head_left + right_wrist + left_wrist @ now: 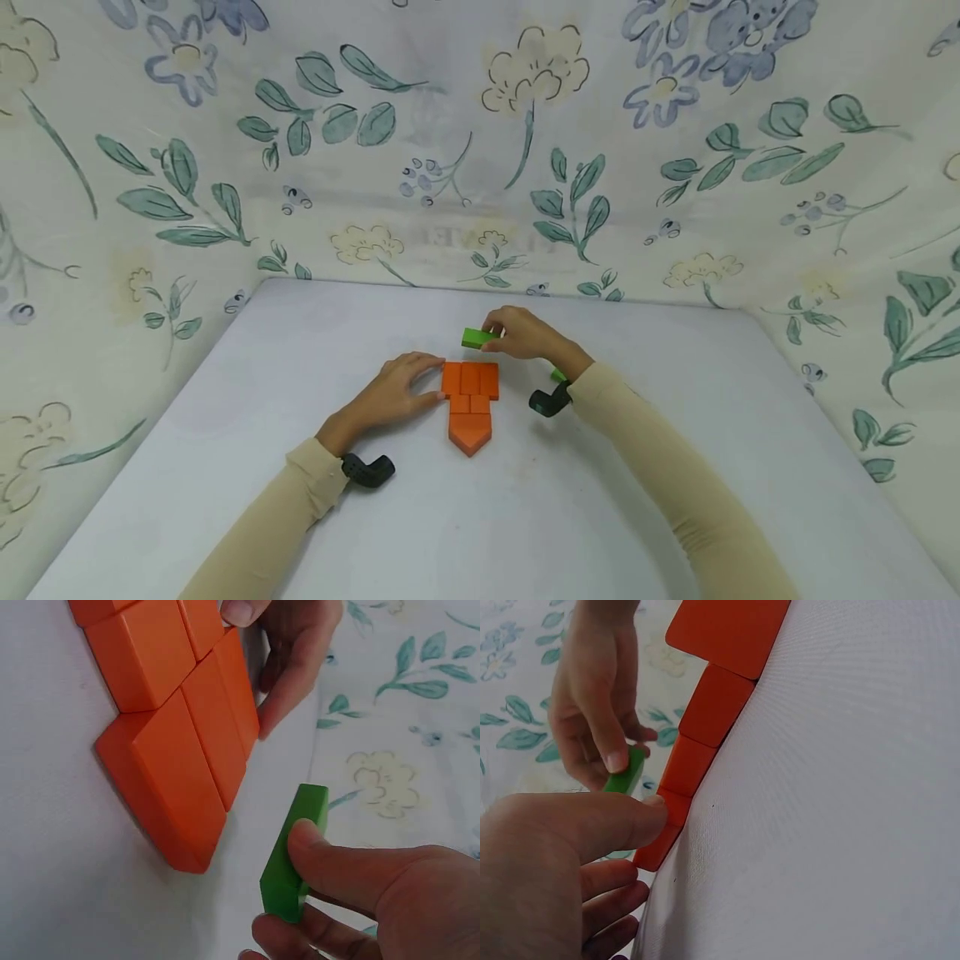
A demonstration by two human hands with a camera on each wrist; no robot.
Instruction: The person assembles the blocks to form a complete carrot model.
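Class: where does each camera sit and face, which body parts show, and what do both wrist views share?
Head: on the head, facing forward and down at angular orange blocks on a white tabletop; left hand, right hand, beige sleeves show.
Left wrist: on that wrist, looking past the left hand along the orange blocks; both hands show.
Right wrist: on that wrist, looking at the right hand's slim green block; both hands show.
Both wrist views share hands, orange blocks, green block, floral-patterned backdrop.
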